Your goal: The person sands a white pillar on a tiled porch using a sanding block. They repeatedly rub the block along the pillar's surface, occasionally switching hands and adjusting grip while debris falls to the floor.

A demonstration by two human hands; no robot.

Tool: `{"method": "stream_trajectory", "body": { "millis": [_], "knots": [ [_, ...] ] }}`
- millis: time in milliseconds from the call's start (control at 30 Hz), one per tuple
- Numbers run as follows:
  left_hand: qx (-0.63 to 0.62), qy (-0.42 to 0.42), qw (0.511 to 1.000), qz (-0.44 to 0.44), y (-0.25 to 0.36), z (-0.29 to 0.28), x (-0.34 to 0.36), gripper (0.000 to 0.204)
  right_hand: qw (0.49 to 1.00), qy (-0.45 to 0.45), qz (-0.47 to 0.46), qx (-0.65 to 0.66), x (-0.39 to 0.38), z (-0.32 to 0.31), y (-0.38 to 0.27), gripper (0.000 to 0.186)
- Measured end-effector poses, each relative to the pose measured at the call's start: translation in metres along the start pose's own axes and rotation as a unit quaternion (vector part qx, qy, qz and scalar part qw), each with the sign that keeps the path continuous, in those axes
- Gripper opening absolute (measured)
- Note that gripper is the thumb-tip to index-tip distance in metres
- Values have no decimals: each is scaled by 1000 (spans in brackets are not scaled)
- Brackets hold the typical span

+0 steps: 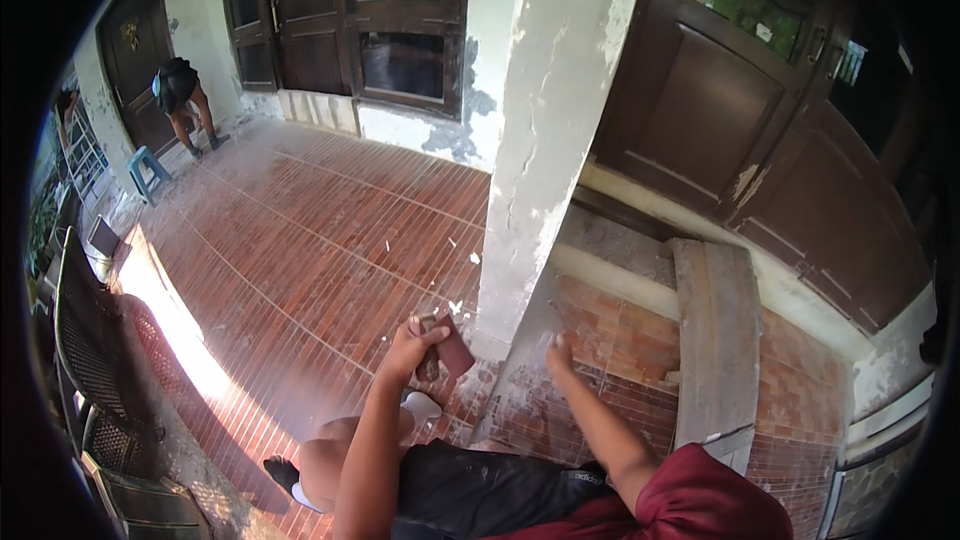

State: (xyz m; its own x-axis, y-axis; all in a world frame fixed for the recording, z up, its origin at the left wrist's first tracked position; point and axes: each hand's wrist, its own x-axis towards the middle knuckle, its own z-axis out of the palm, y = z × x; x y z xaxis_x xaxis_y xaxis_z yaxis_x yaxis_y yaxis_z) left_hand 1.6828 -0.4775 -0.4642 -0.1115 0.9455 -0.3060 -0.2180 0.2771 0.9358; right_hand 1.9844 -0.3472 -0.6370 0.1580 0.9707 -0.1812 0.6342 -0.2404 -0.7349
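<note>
My left hand point(404, 354) is closed on a reddish-brown sheet that looks like sandpaper point(455, 348), with the thumb pressed over it. A darker, rough brown piece point(428, 368) shows just below the fingers; I cannot tell whether it belongs to the sheet. Close to the foot of the pillar, on its right side, my right hand point(559, 352) is closed. Something pale and blurred is at its fingers, too smeared to name. The white pillar point(530, 140) between the hands has cracked, peeling paint.
White flakes point(456, 308) lie on the red tiled floor point(330, 230). At right, a grey ramp-like slab point(715, 340) leans against a step below brown doors point(730, 110). Far left, another person point(180, 90) bends beside a blue stool point(149, 175). Dark chairs point(90, 340) line the left edge.
</note>
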Motion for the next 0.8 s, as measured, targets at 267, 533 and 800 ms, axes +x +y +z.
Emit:
{"method": "stream_trajectory", "body": {
  "millis": [267, 533, 800],
  "knots": [
    [-79, -78, 994, -16, 6, 29, -2, 47, 929, -293, -104, 200, -101, 28, -18, 32],
    [25, -74, 997, 7, -10, 37, 5, 43, 738, -413, 93, 525, -123, -11, -107, 45],
    [52, -34, 996, 66, -20, 26, 9, 38, 815, -432, -14, 385, -123, -22, -117, 67]
  ]
}}
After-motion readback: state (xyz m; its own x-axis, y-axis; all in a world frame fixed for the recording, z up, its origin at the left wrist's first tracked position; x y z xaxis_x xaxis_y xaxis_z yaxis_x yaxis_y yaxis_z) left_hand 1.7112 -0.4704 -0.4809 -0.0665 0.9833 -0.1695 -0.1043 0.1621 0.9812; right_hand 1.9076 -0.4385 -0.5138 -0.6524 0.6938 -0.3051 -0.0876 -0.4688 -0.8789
